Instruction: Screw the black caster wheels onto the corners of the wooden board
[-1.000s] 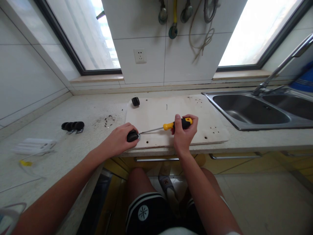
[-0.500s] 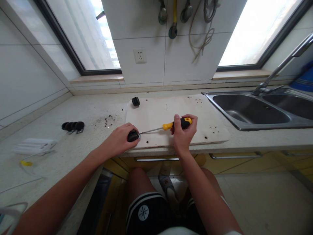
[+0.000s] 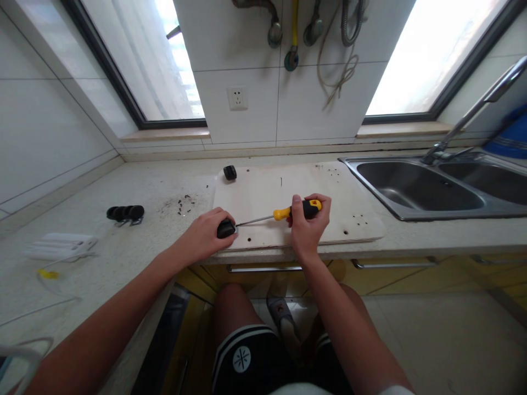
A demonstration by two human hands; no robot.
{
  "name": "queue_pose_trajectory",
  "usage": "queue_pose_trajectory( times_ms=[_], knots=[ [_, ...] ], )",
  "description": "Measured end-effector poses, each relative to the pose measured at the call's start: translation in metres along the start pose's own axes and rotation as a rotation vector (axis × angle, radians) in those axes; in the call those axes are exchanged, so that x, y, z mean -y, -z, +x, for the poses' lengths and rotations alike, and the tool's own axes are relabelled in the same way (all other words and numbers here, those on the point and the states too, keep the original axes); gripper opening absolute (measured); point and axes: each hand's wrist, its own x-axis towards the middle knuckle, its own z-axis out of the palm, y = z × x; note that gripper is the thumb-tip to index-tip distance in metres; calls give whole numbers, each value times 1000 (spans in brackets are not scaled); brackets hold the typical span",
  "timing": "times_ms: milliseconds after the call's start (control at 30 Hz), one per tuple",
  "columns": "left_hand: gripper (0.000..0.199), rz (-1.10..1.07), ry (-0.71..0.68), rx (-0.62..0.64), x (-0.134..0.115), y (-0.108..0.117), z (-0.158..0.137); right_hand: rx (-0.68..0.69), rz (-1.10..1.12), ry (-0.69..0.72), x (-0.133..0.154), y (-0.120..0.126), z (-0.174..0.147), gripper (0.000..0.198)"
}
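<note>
Left hand (image 3: pixel 206 229) curled round black caster (image 3: pixel 225 229) at near left corner of board (image 3: pixel 259 192). Right hand (image 3: pixel 308 226) closed on screwdriver (image 3: pixel 281 214), tip at caster's metal end. Both grips same as in earlier frame; view tilted slightly up, more of brown pipe (image 3: pixel 263 6) showing. Second caster (image 3: pixel 230 173) at board's far left corner, row of wheels (image 3: pixel 125 213) farther left on counter (image 3: pixel 193 171), dark bits (image 3: pixel 184 206) between.

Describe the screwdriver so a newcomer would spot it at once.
Left of the steel sink, a pale board lies on the counter. Above it, the right hand grips the screwdriver, its thin shaft pointing at the black wheel in the left hand. Its yellow-and-black handle sets it apart from the black wheel and pale board.
</note>
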Motion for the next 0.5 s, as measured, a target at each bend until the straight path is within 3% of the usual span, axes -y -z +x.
queue_pose_trajectory(
  times_ms=[100, 233, 367, 500],
  knots=[
    [30, -4, -3, 1, 1, -1, 0, 26, -26, 39, 3, -1, 1, 48],
    [29, -19, -24, -6, 3, -3, 1, 147, -194, 309, 29, -9, 5, 37],
    [26, -27, -36, -27, 4, -3, 1, 440, -375, 588, 67, -32, 10, 24],
    [24, -47, -44, -34, 5, -4, 1, 715, -537, 782, 93, -59, 19, 23]
  ],
)
